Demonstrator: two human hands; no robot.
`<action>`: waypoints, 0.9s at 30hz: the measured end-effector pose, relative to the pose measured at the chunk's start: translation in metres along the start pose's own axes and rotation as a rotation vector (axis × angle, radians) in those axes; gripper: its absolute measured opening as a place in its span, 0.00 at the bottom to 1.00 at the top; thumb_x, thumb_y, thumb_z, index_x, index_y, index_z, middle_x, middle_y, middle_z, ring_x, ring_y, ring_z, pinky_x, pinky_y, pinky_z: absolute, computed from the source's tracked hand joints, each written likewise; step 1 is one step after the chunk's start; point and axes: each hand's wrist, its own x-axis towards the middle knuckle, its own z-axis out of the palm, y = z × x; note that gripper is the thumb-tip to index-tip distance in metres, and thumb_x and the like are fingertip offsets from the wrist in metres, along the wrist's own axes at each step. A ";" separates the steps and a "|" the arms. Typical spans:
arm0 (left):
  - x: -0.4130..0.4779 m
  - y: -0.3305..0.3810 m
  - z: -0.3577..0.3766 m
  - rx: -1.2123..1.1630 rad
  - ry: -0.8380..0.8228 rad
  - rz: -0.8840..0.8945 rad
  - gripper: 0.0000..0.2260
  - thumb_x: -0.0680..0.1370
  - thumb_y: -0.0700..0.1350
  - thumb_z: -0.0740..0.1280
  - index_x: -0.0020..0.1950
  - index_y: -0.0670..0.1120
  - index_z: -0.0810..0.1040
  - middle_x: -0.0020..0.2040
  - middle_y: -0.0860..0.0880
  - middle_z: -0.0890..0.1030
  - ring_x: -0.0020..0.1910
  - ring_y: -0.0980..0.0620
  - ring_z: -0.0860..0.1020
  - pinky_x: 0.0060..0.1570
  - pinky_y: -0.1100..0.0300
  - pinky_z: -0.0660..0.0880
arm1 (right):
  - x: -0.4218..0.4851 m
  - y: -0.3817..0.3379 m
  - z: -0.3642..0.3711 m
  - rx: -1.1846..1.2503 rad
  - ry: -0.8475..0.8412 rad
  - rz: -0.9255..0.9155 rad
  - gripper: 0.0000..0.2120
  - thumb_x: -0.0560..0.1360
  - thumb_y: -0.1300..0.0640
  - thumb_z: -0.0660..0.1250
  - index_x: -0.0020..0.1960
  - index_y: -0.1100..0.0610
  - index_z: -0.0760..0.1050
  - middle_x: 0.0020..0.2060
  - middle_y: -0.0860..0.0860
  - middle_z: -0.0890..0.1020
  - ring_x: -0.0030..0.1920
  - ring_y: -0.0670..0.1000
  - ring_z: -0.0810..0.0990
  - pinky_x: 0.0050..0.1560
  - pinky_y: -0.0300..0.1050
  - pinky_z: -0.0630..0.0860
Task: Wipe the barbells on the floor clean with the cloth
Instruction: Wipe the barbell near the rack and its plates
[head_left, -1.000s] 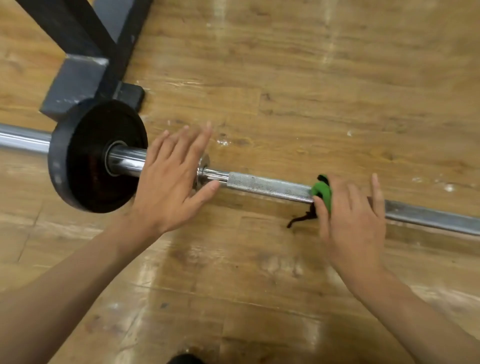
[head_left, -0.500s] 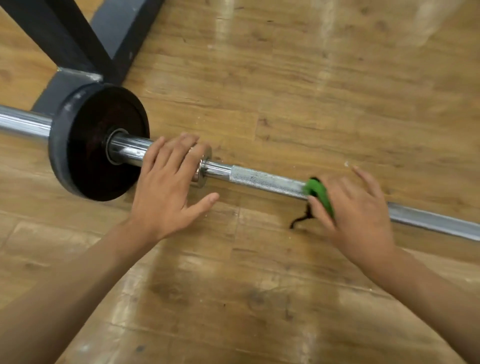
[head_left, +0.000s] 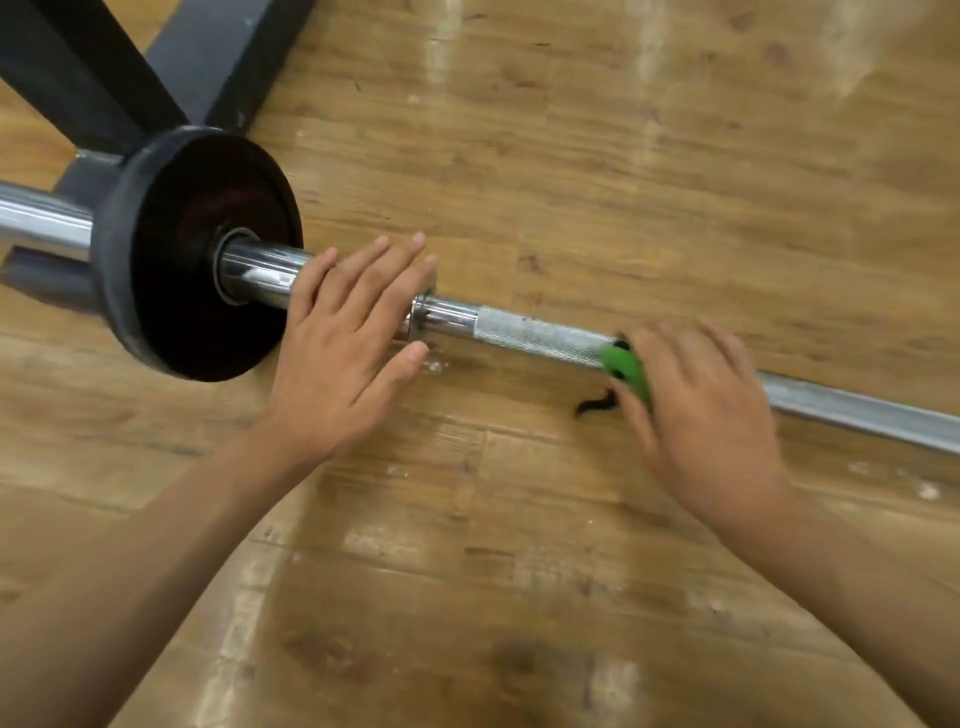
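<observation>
Since the earlier frame the left hand (head_left: 343, 353) has uncurled. Its fingers (head_left: 384, 270) now lie flat and together on the sleeve of the barbell (head_left: 540, 335), beside the plate (head_left: 202, 254). The right hand (head_left: 701, 410) has slid leftward, curled over the cloth (head_left: 626, 366). The barbell lies left-right on the floor (head_left: 623, 182), with bare knurling just left of the cloth. Blur hides the right fingertips.

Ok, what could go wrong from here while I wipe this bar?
The left hand only lies flat on the bar beside the weight plate, so the bar may roll under wiping pressure. The cloth under the right hand covers little of the rough grip section, and its dark loose end trails on the floor, which might drag dirt back.
</observation>
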 end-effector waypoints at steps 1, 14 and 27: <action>0.001 -0.002 0.002 0.006 0.024 0.004 0.30 0.86 0.60 0.46 0.81 0.44 0.67 0.81 0.47 0.67 0.80 0.45 0.65 0.78 0.39 0.56 | -0.011 0.020 -0.007 -0.018 -0.011 0.044 0.21 0.84 0.48 0.57 0.67 0.61 0.75 0.55 0.59 0.80 0.55 0.63 0.79 0.67 0.59 0.69; 0.012 0.007 0.015 0.031 0.080 -0.080 0.37 0.82 0.69 0.46 0.75 0.42 0.72 0.74 0.45 0.74 0.70 0.41 0.72 0.75 0.39 0.58 | 0.071 -0.054 0.025 0.066 -0.038 -0.107 0.20 0.82 0.42 0.58 0.59 0.56 0.78 0.46 0.58 0.80 0.48 0.62 0.81 0.59 0.52 0.73; -0.062 0.037 -0.048 -0.065 -0.143 -0.054 0.31 0.85 0.61 0.54 0.81 0.41 0.65 0.81 0.43 0.66 0.82 0.44 0.61 0.78 0.39 0.59 | 0.033 -0.083 0.010 0.008 -0.003 -0.078 0.21 0.82 0.44 0.56 0.47 0.58 0.78 0.35 0.57 0.79 0.35 0.60 0.80 0.60 0.50 0.74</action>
